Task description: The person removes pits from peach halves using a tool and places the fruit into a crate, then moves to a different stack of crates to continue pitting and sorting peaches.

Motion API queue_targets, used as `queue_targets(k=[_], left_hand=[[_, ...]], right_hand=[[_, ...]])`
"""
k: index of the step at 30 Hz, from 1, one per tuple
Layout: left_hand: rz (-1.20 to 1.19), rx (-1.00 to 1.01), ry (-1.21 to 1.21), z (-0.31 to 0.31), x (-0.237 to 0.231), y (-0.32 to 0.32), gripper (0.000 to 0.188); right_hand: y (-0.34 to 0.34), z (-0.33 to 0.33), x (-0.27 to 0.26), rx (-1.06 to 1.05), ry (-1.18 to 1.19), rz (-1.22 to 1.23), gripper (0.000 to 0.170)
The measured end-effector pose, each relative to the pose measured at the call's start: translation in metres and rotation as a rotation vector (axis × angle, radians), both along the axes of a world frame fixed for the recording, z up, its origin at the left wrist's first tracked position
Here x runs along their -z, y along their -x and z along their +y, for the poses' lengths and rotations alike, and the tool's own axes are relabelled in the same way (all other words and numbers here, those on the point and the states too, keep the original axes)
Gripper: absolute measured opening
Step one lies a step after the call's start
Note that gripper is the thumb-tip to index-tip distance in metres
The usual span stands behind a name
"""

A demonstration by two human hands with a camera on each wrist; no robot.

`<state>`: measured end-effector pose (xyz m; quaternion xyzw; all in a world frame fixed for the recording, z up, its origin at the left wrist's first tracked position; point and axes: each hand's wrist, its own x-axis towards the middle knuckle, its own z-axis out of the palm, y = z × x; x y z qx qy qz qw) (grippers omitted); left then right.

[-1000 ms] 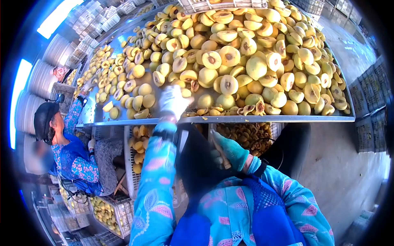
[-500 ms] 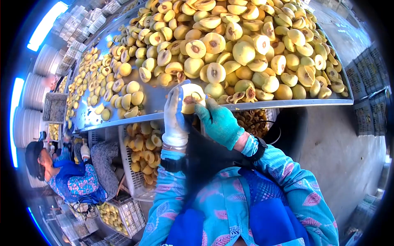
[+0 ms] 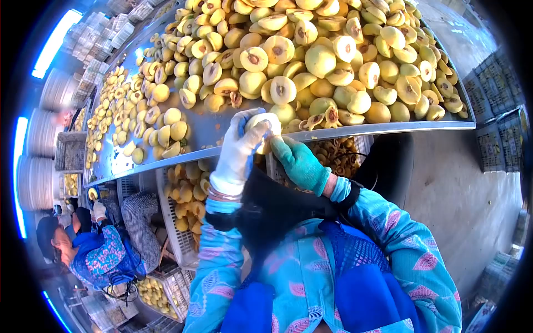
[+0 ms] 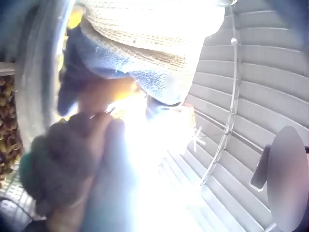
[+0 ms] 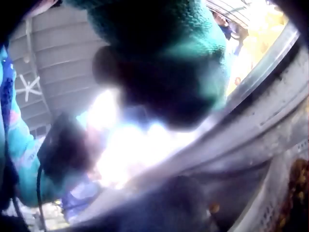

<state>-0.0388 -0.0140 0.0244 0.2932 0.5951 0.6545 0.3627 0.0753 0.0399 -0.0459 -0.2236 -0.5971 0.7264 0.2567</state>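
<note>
In the head view my left hand (image 3: 236, 150), in a white glove with blue on its palm side, grips a yellow peach half (image 3: 268, 119) just over the near edge of the metal table (image 3: 400, 129). Its fingers cover part of the fruit. My right hand (image 3: 302, 166), in a green glove, meets the peach half from the right with the thumb against it. The left wrist view shows the right hand's fingers curled around a slim tan handle (image 4: 98, 137). Glare and the hands hide the tool's working end.
A large heap of peach halves (image 3: 322, 61) covers much of the table. Below its edge stand a crate of peach halves (image 3: 186, 191) and a container of brown scraps (image 3: 336, 158). Another person (image 3: 105, 250) sits at the left. Stacked crates (image 3: 499, 144) stand at the right.
My left hand reached over the table, then came back with a peach half. The right hand rose from my lap to meet it. Since then the left hand has turned around the fruit.
</note>
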Motion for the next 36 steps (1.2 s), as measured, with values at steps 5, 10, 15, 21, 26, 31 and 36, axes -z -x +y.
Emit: queue_targets(k=[5,10,15,21,26,31,36], left_hand=[[0.057,-0.155,0.056,0.004,0.011,-0.003,0.021],[-0.009,-0.069,0.034,0.003,0.021,-0.006,0.019],[-0.064,0.036,0.015,-0.002,0.024,0.001,0.017],[-0.079,-0.126,-0.02,-0.004,0.028,-0.003,0.015],[-0.094,-0.01,-0.12,-0.003,0.04,0.01,0.015],[-0.473,-0.007,-0.206,-0.007,0.035,0.005,0.022],[-0.157,-0.173,-0.22,-0.043,0.015,-0.01,0.026]], right_hand=[[-0.01,-0.019,-0.058,-0.191,0.712,-0.131,0.042],[-0.024,-0.014,-0.045,-0.413,1.197,0.122,0.043],[-0.03,-0.006,-0.047,-0.449,0.68,-0.154,0.045],[-0.011,-0.023,-0.059,-0.33,1.098,-0.032,0.048],[-0.006,-0.022,-0.057,-0.335,0.844,-0.073,0.044],[-0.011,-0.013,-0.044,-0.734,1.364,0.325,0.042],[-0.019,-0.019,-0.054,-0.964,1.373,0.281,0.042]])
